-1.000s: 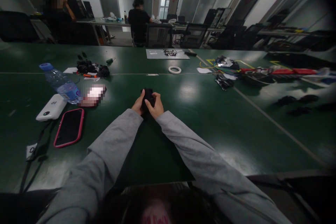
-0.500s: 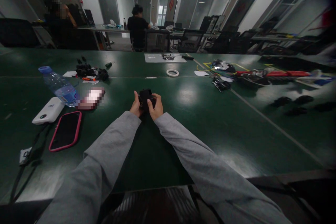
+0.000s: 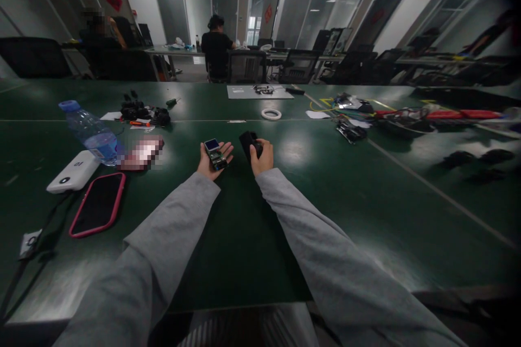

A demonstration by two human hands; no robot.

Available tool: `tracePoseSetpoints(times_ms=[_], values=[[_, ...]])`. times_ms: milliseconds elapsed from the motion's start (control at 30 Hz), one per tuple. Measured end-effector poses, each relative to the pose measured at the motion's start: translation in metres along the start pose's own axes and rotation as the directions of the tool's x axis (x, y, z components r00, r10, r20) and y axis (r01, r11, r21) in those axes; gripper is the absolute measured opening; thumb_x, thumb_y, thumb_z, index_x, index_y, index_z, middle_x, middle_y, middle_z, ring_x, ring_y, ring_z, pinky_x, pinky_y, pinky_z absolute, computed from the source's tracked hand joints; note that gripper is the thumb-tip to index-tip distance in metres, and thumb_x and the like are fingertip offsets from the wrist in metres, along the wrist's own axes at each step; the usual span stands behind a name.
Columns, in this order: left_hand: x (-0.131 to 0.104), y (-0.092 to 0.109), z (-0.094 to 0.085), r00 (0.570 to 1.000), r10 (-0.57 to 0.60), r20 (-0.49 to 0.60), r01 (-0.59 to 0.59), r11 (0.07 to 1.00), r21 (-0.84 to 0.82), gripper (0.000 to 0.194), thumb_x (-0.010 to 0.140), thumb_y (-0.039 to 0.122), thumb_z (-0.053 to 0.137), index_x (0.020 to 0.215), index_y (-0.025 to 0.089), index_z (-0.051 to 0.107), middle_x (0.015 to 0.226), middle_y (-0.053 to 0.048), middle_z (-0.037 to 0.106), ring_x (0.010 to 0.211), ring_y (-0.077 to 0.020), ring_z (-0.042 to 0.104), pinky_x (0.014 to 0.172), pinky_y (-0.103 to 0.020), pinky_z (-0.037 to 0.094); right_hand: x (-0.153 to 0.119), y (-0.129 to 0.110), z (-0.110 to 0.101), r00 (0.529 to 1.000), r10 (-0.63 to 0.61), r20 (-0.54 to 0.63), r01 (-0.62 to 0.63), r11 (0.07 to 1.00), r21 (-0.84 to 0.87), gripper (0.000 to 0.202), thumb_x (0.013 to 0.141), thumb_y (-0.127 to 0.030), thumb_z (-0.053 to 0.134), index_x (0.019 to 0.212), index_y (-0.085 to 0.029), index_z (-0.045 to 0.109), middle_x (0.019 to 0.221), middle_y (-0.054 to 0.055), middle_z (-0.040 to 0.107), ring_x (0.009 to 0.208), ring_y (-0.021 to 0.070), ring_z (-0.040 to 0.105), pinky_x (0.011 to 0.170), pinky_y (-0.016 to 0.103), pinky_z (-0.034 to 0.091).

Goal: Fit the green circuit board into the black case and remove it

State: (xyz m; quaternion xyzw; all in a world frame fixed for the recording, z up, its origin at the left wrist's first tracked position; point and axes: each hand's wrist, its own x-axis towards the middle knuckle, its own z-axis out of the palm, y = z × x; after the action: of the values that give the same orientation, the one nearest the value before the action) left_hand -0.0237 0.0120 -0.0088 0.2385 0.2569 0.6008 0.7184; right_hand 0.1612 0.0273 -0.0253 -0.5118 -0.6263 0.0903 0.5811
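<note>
On my upturned left hand lies a small green circuit board with a little screen at its far end. The fingers stretch out to the right from beneath it, and the thumb lies along its left edge. A short distance to the right, my right hand grips a black plastic case, tilted, with the thumb pressed on its near side. A gap separates the board from the case. Both hands are above the green table; the inside of the case cannot be made out.
To the left are a water bottle, a white power bank with a cable, and a phone in a pink case. Black parts lie farther back. A white ring sits ahead; wires and red parts spread to the right.
My hands have moved apart. The black case has come away to the right in my right hand, and the circuit board now shows on my opened left palm.
</note>
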Motion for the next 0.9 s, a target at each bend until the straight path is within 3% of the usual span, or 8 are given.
tracePoseSetpoints(times_ms=[133, 300, 400, 500, 700, 900], values=[[-0.002, 0.003, 0.004, 0.995, -0.062, -0.076, 0.061, 0.998, -0.022, 0.066, 0.091, 0.067, 0.025, 0.115, 0.016, 0.06, 0.128, -0.015, 0.062, 0.126, -0.0242, 0.053, 0.094, -0.038, 0.048, 0.0, -0.001, -0.001, 0.999, -0.041, -0.004, 0.04, 0.992, -0.119, 0.038, 0.091, -0.047, 0.046, 0.113, -0.017, 0.053, 0.108, 0.013, 0.052, 0.105, 0.0245, 0.049, 0.097, 0.044, 0.041], [-0.003, 0.003, 0.01, 0.992, -0.116, -0.052, 0.113, 0.992, -0.061, 0.061, 0.092, 0.062, 0.031, 0.107, 0.012, 0.064, 0.1, -0.013, 0.072, 0.107, -0.0238, 0.065, 0.091, -0.037, 0.051, -0.009, -0.025, 0.005, 0.988, -0.154, 0.007, 0.153, 0.97, -0.188, 0.043, 0.095, -0.051, 0.041, 0.118, -0.017, 0.053, 0.112, 0.013, 0.052, 0.107, 0.0248, 0.05, 0.096, 0.043, 0.044], [-0.004, 0.002, 0.012, 0.982, -0.185, -0.046, 0.182, 0.981, -0.071, 0.058, 0.092, 0.059, 0.035, 0.101, 0.012, 0.066, 0.085, -0.011, 0.072, 0.095, -0.0244, 0.068, 0.09, -0.039, 0.052, -0.014, -0.033, 0.01, 0.975, -0.2, 0.094, 0.212, 0.968, -0.136, 0.047, 0.095, -0.055, 0.042, 0.119, -0.015, 0.051, 0.112, 0.014, 0.054, 0.106, 0.0252, 0.051, 0.095, 0.043, 0.045], [-0.006, 0.004, 0.013, 0.98, -0.198, -0.02, 0.196, 0.978, -0.076, 0.06, 0.091, 0.06, 0.035, 0.106, 0.011, 0.067, 0.089, -0.012, 0.073, 0.092, -0.0251, 0.069, 0.088, -0.039, 0.053, -0.017, -0.034, 0.014, 0.952, -0.24, 0.188, 0.246, 0.969, -0.009, 0.054, 0.094, -0.057, 0.041, 0.126, -0.014, 0.046, 0.115, 0.014, 0.054, 0.109, 0.0247, 0.052, 0.097, 0.042, 0.046], [-0.009, 0.006, 0.017, 0.979, -0.202, -0.026, 0.199, 0.976, -0.091, 0.062, 0.091, 0.06, 0.035, 0.111, 0.011, 0.067, 0.089, -0.011, 0.074, 0.088, -0.0246, 0.069, 0.084, -0.038, 0.054, -0.017, -0.023, 0.016, 0.936, -0.219, 0.276, 0.181, 0.971, 0.159, 0.059, 0.098, -0.06, 0.028, 0.131, -0.015, 0.046, 0.12, 0.014, 0.055, 0.114, 0.0233, 0.052, 0.103, 0.043, 0.043], [-0.011, 0.008, 0.022, 0.977, -0.214, -0.024, 0.213, 0.976, -0.048, 0.062, 0.09, 0.06, 0.035, 0.113, 0.012, 0.067, 0.088, -0.011, 0.074, 0.087, -0.0252, 0.069, 0.082, -0.039, 0.054, -0.016, -0.012, 0.018, 0.942, -0.132, 0.31, 0.078, 0.981, 0.18, 0.065, 0.094, -0.068, 0.031, 0.137, -0.02, 0.045, 0.126, 0.012, 0.053, 0.112, 0.0229, 0.052, 0.104, 0.044, 0.042]])
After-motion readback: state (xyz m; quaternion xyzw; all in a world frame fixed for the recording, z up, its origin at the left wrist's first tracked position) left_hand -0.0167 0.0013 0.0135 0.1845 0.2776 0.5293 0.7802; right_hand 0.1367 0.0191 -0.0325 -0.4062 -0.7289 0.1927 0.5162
